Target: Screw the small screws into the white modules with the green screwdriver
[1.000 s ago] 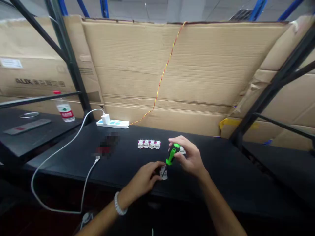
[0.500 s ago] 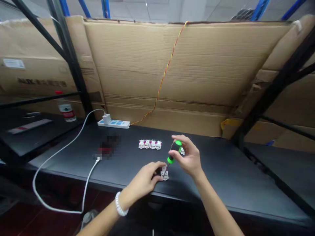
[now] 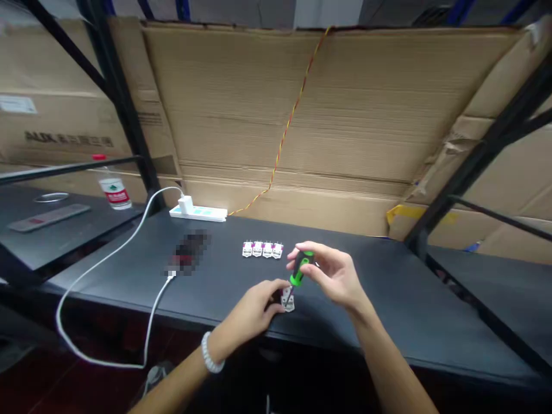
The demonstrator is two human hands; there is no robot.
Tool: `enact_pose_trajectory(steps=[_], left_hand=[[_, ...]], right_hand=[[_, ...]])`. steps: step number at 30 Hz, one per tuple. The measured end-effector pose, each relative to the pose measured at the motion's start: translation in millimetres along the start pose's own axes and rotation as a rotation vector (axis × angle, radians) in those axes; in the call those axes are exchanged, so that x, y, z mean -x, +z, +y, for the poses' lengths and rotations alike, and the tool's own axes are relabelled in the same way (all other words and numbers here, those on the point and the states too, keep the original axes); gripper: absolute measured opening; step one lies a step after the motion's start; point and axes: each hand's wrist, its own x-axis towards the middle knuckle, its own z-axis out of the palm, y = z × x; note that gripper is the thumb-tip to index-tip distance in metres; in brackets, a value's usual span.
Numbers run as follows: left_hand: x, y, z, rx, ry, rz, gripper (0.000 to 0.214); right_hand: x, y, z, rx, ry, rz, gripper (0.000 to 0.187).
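A small white-and-purple electrical part lies at the table's front edge, with my left hand closed on its left side, thumb and fingers gripping it. My right hand holds a black-and-green screwdriver by its handle, between thumb and fingers. The screwdriver leans over to the right, its shaft pointing down onto the part's face. Whether the tip sits in a screw is too small to tell. Farther back, several matching white-and-purple parts stand side by side in a row. Something white is mostly hidden behind my right hand.
A white power strip with a plugged-in charger lies by the cardboard wall. Its white cable loops over the table's front edge to a blurred-out dark object. Black metal posts frame both sides. A bottle stands at left.
The fingers of my right hand have shifted on the screwdriver handle, the index finger no longer curling over its cap. My left hand keeps its grip on the part. The view has tilted slightly.
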Motion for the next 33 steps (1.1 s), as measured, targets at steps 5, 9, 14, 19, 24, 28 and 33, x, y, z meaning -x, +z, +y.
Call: enact_pose_trajectory(steps=[5,9,14,19,24,28,33], left_hand=[[-1.5,0.8,-1.5,0.004,-0.009,-0.003,0.041],[-1.0,-0.5,1.5,0.01,0.002,-0.001,0.042],[-0.1,-2.0,6.5,0.005,-0.025,-0.001,0.043],[-0.1,0.5,0.8,0.002,-0.006,0.0,0.042],[0.0,0.6,-0.2,0.004,0.007,0.004,0.042],[-0.2,0.2,1.9,0.003,0.001,0.007,0.042],[-0.1,0.4,-0.2,0.007,-0.003,0.0,0.042]], right_hand=[[-3.4,6.0,-6.5,0.085,-0.052,0.017,0.027],[-7.0,6.7,-3.6,0.226,-0.08,0.125,0.027],[-12.7,3.5,2.6,0.471,-0.187,0.319,0.032],[-12.6,8.6,7.3,0.57,-0.354,0.325,0.03],[-3.6,13.5,16.6,0.393,-0.287,0.179,0.034],[5.5,9.3,20.9,0.066,-0.101,0.083,0.037],[10.1,7.1,18.8,-0.035,-0.026,0.131,0.035]])
